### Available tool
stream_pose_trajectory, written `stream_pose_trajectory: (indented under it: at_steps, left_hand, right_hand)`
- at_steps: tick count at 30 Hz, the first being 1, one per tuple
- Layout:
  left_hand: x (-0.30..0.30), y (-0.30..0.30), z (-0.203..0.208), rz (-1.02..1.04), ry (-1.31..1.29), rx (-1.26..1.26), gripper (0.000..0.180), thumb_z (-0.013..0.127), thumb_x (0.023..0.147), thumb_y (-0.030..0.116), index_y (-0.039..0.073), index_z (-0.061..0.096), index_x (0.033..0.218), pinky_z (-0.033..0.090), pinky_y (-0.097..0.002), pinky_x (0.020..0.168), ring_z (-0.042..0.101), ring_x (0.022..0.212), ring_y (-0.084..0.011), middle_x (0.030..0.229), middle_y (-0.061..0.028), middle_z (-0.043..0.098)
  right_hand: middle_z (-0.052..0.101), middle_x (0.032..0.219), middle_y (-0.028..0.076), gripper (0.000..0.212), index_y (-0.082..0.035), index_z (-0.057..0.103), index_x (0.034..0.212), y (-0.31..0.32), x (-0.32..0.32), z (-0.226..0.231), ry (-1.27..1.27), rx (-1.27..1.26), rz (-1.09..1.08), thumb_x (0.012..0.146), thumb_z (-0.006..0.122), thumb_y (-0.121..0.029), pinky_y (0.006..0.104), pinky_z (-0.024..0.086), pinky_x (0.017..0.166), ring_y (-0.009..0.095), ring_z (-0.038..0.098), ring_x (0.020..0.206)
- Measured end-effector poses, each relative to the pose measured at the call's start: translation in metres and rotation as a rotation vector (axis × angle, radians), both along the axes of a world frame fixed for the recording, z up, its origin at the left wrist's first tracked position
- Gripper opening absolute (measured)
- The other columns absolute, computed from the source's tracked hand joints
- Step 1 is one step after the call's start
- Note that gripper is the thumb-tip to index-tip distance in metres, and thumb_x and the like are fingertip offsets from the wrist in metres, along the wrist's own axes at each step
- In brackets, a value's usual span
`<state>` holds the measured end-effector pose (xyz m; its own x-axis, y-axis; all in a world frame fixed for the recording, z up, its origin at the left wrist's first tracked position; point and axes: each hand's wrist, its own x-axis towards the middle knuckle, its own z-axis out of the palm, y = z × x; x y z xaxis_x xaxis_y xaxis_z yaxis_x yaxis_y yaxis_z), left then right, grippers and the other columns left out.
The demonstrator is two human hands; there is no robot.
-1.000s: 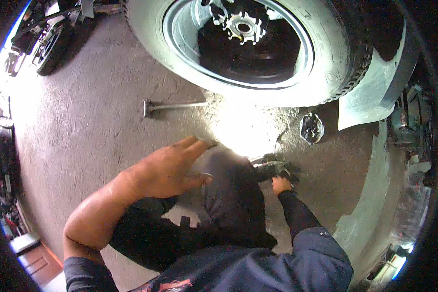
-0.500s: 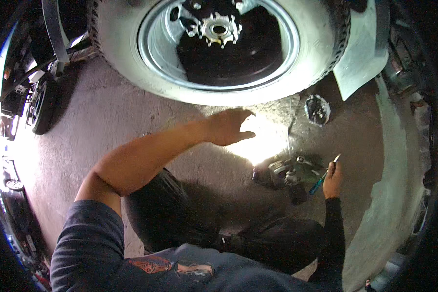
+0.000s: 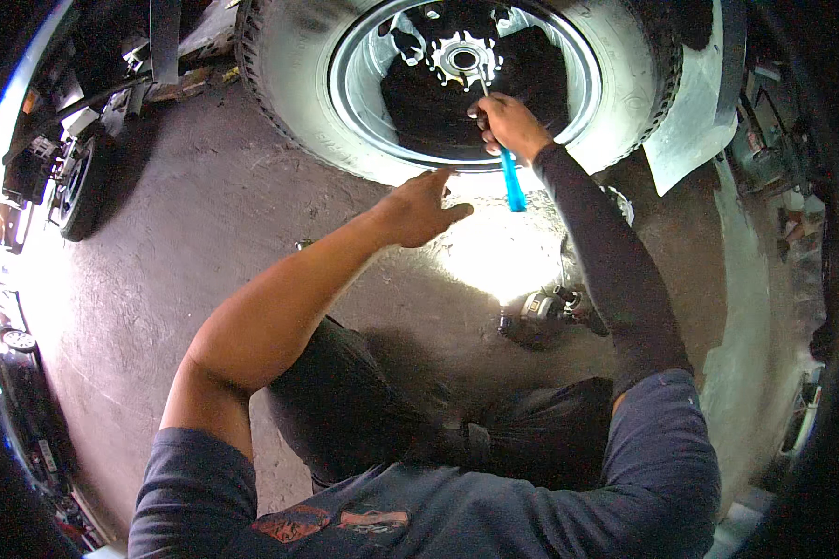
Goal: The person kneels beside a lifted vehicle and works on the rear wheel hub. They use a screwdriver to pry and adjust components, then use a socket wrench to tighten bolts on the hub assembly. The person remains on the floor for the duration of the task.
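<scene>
My right hand grips a screwdriver with a translucent blue handle, its shaft pointing up and its tip at the lower edge of the notched metal hub. Whether the tip touches the hub, I cannot tell. The hub sits in the middle of a wheel with a silver rim and a large tyre. Just below the tyre's lower edge is my left hand, its thumb and fingers apart with nothing in them; contact with the tyre is unclear.
A lit work lamp or tool lies on the concrete floor, throwing glare under the tyre. My right sleeve partly hides a small container. A pale hanging flap is right of the tyre. Far left stands a small dark wheel.
My right hand has carried the screwdriver from low on the right up to the hub. My left hand has shifted slightly left and up. The view has shifted, and the wheel appears further right.
</scene>
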<state>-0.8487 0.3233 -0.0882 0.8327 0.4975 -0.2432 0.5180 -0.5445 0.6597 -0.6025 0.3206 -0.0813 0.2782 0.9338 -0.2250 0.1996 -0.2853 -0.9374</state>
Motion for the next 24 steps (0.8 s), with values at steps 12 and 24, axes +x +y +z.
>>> stream_pose_trajectory:
  at_steps: [12, 24]
  left_hand:
    - [0.004, 0.018, -0.048, 0.096, -0.128, -0.327, 0.085, 0.067, 0.098, 0.057, -0.008, 0.045, 0.147, 0.056, -0.0397, 0.090, 0.070, 0.102, -0.0260, 0.122, -0.0251, 0.071]
    - [0.087, 0.042, -0.080, 0.317, -0.329, -0.470, 0.056, 0.061, 0.106, 0.042, -0.005, 0.056, 0.135, 0.061, -0.0388, 0.076, 0.076, 0.083, -0.0215, 0.105, -0.0189, 0.074]
  right_hand:
    - [0.047, 0.073, -0.001, 0.042, -0.009, 0.064, 0.124, 0.061, -0.018, -0.038, 0.020, 0.109, -0.050, 0.111, 0.041, -0.043, 0.0300, 0.041, 0.049, 0.010, 0.043, 0.055]
    - [0.071, 0.083, 0.018, 0.028, 0.002, 0.064, 0.113, 0.078, -0.001, -0.046, -0.478, 0.118, 0.069, 0.103, 0.049, -0.020, 0.0432, 0.060, 0.054, 0.028, 0.072, 0.065]
